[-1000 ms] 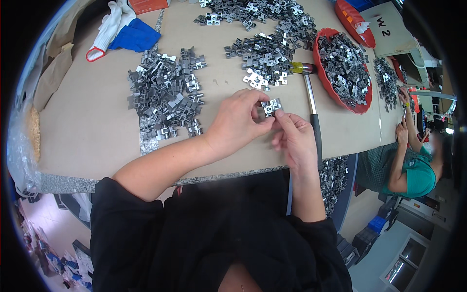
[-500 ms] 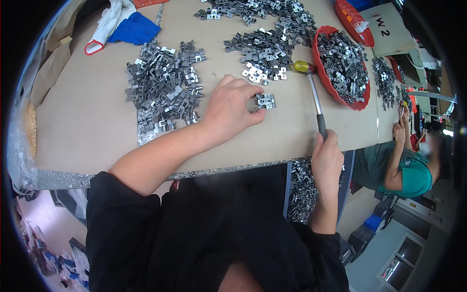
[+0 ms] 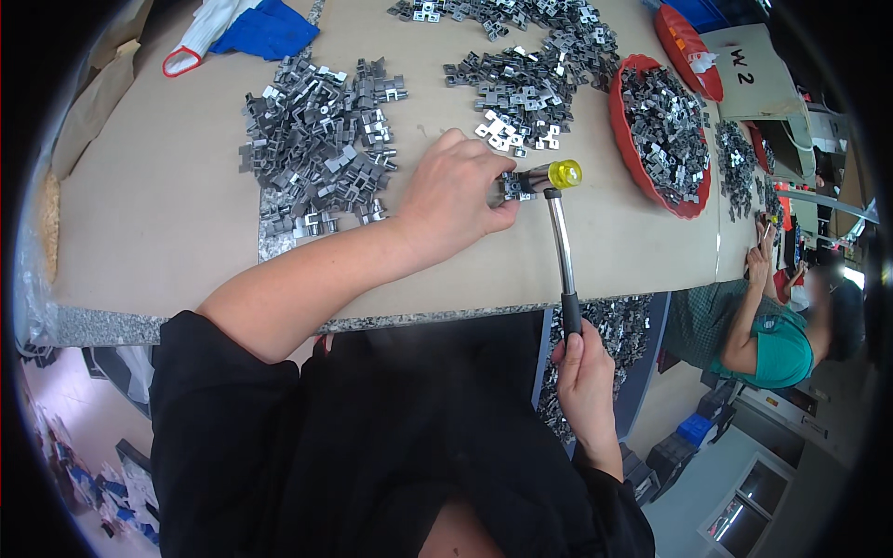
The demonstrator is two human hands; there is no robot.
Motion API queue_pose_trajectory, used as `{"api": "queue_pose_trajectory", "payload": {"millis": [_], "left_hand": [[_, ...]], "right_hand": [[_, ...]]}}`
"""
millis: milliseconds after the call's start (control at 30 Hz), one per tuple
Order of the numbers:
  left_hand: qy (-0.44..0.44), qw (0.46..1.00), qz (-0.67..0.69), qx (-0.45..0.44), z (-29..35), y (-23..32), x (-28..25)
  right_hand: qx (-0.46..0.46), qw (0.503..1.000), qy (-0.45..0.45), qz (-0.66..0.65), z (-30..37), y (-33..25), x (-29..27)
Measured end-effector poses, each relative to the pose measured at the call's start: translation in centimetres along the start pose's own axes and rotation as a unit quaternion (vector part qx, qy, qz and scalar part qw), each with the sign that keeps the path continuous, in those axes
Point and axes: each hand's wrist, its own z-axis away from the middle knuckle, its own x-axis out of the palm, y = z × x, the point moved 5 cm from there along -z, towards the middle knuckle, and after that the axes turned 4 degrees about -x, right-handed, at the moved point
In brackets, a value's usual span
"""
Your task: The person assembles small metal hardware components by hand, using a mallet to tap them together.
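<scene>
My left hand (image 3: pixel 458 191) pinches a small metal bracket (image 3: pixel 511 187) between thumb and fingers, just above the tabletop. Its fingers and the hammer head partly cover the bracket. My right hand (image 3: pixel 588 377) is wrapped round the dark grip of a hammer (image 3: pixel 562 244) with a shiny metal shaft. The hammer's head lies over the right end of the bracket, its yellow see-through face pointing right; whether the two touch I cannot tell. Left of my left hand spreads a heap of metal pieces (image 3: pixel 321 153). Beyond it lies another pile of flat metal pieces (image 3: pixel 521 88).
A red scalloped basket (image 3: pixel 621 116) full of metal pieces stands to the right. Under the table edge (image 3: pixel 437 316) is a bin of metal parts (image 3: pixel 619 325). White and blue gloves (image 3: pixel 265 28) lie at the far left. At right a co-worker in green (image 3: pixel 786 349) works.
The hammer has swung left, its head going from beside the red basket to the bracket. My right hand has moved left and nearer my body. My left hand keeps its pinch.
</scene>
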Motion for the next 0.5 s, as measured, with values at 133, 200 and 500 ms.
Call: {"api": "queue_pose_trajectory", "payload": {"millis": [133,200,500], "left_hand": [[0.007,1.0,0.003,-0.017,-0.1,0.2,-0.3],[-0.018,0.999,-0.027,-0.015,0.0,0.2,-0.2],[-0.014,1.0,-0.009,-0.012,-0.2,0.1,-0.1]], "right_hand": [[0.011,0.999,-0.002,0.032,-0.1,-0.2,0.0],[0.006,0.999,0.003,0.047,0.0,-0.1,0.2],[0.003,0.998,0.057,-0.012,0.9,-0.4,-1.0]]}}
